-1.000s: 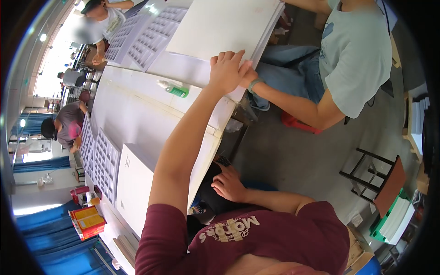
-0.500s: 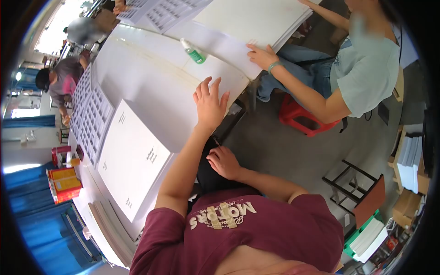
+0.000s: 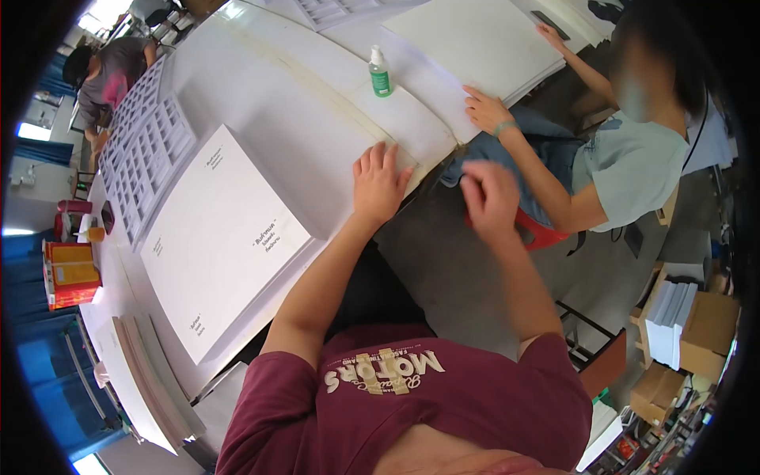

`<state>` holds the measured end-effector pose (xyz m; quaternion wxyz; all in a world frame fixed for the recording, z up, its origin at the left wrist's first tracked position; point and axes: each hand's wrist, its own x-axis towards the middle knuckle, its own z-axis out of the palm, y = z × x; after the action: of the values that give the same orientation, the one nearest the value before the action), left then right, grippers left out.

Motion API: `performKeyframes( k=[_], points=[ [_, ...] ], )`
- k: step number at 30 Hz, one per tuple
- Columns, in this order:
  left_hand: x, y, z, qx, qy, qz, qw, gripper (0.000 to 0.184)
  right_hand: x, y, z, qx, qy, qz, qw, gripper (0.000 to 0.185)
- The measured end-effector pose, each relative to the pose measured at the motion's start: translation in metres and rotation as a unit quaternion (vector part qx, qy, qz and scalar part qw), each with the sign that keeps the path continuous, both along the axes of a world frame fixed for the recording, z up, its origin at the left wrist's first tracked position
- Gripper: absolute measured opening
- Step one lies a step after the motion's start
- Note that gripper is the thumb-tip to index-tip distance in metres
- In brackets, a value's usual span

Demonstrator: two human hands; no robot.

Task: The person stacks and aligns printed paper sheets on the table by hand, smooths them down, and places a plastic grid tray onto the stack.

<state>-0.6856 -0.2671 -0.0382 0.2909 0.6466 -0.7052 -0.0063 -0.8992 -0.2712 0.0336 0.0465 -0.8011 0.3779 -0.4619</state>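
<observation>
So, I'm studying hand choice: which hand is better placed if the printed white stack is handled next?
Probably the left hand: it is over the table, nearer the printed white stack. The right hand is blurred, out past the table edge and farther away.

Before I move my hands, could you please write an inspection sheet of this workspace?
Surface: white table, yellowish marks in places.
Job's things: printed stack, lying flat on the table.
Clutter: bottle upright; trays beside the stack.
Left hand: at the table edge, nothing seen in it.
Right hand: raised, fingers curled, blurred; cannot tell if it holds anything.
Cables: dark line near the co-worker, perhaps a cord.
Surroundings: seated co-worker by white sheets; cardboard boxes at the right.
</observation>
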Motion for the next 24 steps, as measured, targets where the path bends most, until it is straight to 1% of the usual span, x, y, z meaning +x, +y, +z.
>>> performKeyframes(
  k=[2, 4, 9, 12, 15, 18, 21, 24],
  points=[
    [0.001, 0.0, -0.001, -0.003, 0.003, 0.001, 1.0, 0.05, 0.004, -0.038, 0.019, -0.039, 0.062, -0.081, 0.994, 0.018],
    [0.002, 0.0, -0.001, 0.0, 0.008, 0.003, 1.0, 0.049, 0.007, -0.085, 0.021, -0.062, 0.107, -0.103, 0.987, 0.017],
    [0.003, -0.002, 0.002, -0.002, 0.035, 0.003, 0.999, 0.045, 0.025, -0.194, -0.004, 0.01, 0.23, -0.154, 0.961, 0.019],
    [0.005, -0.003, 0.003, 0.007, 0.047, 0.004, 0.999, 0.044, 0.034, -0.224, -0.018, 0.049, 0.309, -0.172, 0.934, 0.022],
    [0.004, -0.005, 0.005, 0.008, 0.053, 0.005, 0.999, 0.044, 0.039, -0.242, -0.016, 0.117, 0.353, -0.22, 0.902, 0.032],
    [0.003, -0.005, 0.009, 0.012, 0.047, 0.01, 0.999, 0.046, 0.047, -0.255, -0.017, 0.086, 0.357, -0.212, 0.906, 0.03],
    [0.003, -0.005, 0.011, 0.016, 0.05, 0.008, 0.999, 0.047, 0.064, -0.277, -0.031, 0.069, 0.338, -0.157, 0.925, 0.036],
    [0.003, -0.005, 0.01, 0.023, 0.051, 0.006, 0.998, 0.048, 0.088, -0.298, -0.049, 0.001, 0.359, -0.141, 0.923, 0.042]
  ],
)
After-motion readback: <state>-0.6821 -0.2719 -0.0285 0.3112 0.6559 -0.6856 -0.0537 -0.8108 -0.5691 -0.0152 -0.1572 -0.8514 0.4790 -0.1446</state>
